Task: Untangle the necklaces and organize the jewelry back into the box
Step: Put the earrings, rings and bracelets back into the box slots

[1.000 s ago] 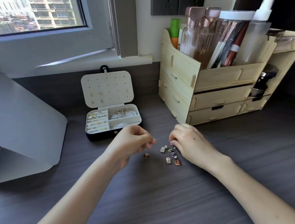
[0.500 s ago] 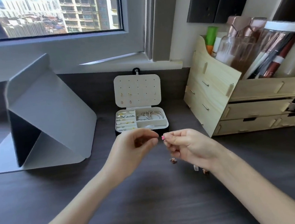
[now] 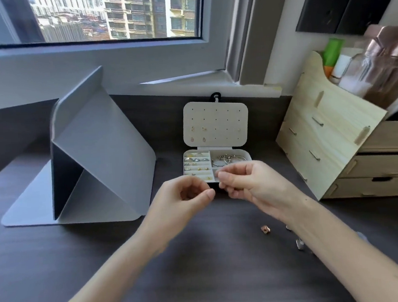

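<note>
A dark wood desk fills the view under a window. On its left stands a grey folded stand; on its right, a pale wooden organizer with drawers and bottles on top.

The person's bare forearms come in from the lower corners and meet over the middle of the desk, both hands raised off its surface. The left hand is turned with its back to the left, fingers curled in, and thumb and forefinger tips pressed together and pointing right. The right hand sits slightly higher and just beside it, the wrist bent, its thumb and forefinger closed in a pinch that points left. The other fingers are folded underneath. The two pinches are close together but do not touch. It cannot be told what, if anything, lies between the fingertips; it is too fine or too blurred.

The box sits just beyond the hands, by the wall, and the right hand covers its near right corner. Its lid stands open with a few earrings pinned on it. Bangles lie in the right compartment and small pieces in the left rows.

A rose pendant and a silver pendant lie loose on the desk by the right forearm.
</note>
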A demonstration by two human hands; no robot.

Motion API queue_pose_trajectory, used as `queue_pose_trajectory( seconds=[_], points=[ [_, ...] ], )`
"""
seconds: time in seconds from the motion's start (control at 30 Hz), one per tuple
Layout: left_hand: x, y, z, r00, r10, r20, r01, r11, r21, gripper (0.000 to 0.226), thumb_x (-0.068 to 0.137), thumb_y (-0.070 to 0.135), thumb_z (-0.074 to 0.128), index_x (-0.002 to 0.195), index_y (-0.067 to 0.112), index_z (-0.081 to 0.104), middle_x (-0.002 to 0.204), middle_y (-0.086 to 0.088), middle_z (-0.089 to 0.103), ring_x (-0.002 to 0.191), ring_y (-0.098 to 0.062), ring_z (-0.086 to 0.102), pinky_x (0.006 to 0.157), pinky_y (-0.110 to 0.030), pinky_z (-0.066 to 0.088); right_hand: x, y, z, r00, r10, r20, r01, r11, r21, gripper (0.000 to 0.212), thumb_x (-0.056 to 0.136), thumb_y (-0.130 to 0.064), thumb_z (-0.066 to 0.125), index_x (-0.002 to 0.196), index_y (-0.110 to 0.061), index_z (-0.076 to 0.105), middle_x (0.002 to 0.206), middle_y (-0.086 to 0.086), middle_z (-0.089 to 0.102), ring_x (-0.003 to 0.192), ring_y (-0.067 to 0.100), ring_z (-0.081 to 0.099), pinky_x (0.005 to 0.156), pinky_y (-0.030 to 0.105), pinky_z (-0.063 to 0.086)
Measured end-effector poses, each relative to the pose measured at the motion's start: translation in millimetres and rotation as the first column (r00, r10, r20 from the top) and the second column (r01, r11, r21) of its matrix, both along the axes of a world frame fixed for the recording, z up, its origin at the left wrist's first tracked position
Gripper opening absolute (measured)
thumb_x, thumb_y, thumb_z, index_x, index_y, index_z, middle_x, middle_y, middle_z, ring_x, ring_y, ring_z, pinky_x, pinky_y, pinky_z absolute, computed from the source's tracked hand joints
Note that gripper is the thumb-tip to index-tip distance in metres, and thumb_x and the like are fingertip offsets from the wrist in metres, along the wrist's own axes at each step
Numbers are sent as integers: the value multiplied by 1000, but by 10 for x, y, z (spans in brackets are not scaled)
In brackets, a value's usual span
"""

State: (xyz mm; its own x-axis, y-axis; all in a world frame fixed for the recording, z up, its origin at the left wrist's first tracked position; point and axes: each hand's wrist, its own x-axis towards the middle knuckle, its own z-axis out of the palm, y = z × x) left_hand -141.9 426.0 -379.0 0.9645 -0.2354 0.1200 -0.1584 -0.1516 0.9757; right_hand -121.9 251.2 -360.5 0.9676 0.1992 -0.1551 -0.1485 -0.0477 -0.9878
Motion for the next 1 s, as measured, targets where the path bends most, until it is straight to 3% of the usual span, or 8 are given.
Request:
queue_pose_trajectory(
  seconds=[0.13,0.23,0.4,0.6,0.7,0.77,0.9,1.0],
  points=[
    [69,60,2,959,68,-274,-140,958,-251,10,84,7,66,75,6,63,61,2,56,55,-9,40,50,-14,34,398,61,110,999,54,-1,-54,992,-113,6,85,-10,65,82,-5,66,72,5,68,59,7,59,59,20,49],
    [105,73,-11,913,68,-402,-207,927,-314,11,83,5,66,72,6,64,62,-2,56,57,-10,45,60,-19,38,663,125,171,988,141,-59,-152,945,-290,7,88,-8,62,87,-2,67,77,8,70,59,7,63,52,17,48],
    [127,92,-39,873,40,-486,-226,916,-330,13,83,4,66,70,7,64,61,-1,55,54,-8,46,60,-20,38,929,285,220,982,186,-26,-151,702,-696,8,80,-24,74,84,-17,74,81,-7,69,71,3,54,57,18,35],
    [165,110,-41,858,26,-513,-231,912,-339,13,83,4,66,71,7,65,61,-1,56,54,-7,46,58,-20,38,1043,391,154,976,209,-61,-176,589,-789,9,75,-33,77,76,-24,75,82,-7,69,80,9,56,69,23,41],
    [176,113,-35,854,17,-521,-234,906,-354,13,83,3,65,70,7,65,59,-1,56,52,-7,46,55,-18,38,1047,415,120,976,216,-23,-151,597,-788,9,72,-32,80,73,-24,74,79,-8,69,77,6,58,66,19,40],
    [179,110,-29,852,13,-523,-233,905,-357,15,83,3,65,69,7,64,58,-1,56,51,-6,46,52,-16,39,1036,429,84,975,221,28,-116,607,-786,12,71,-28,81,68,-23,70,63,-11,61,63,3,52,59,19,38],
    [178,107,-12,843,0,-537,-241,893,-379,15,83,2,65,69,7,64,59,-2,56,52,-7,46,47,-13,39,972,417,-9,957,172,235,91,589,-803,22,69,-34,80,65,-25,61,52,-13,50,52,2,45,60,26,36],
    [178,93,-16,833,-21,-552,-249,878,-409,15,83,1,64,69,6,64,61,-3,55,53,-8,46,47,-13,40,756,334,96,952,137,274,79,755,-651,15,80,-35,72,74,-22,70,63,-7,63,64,3,56,66,29,45]
  ],
)
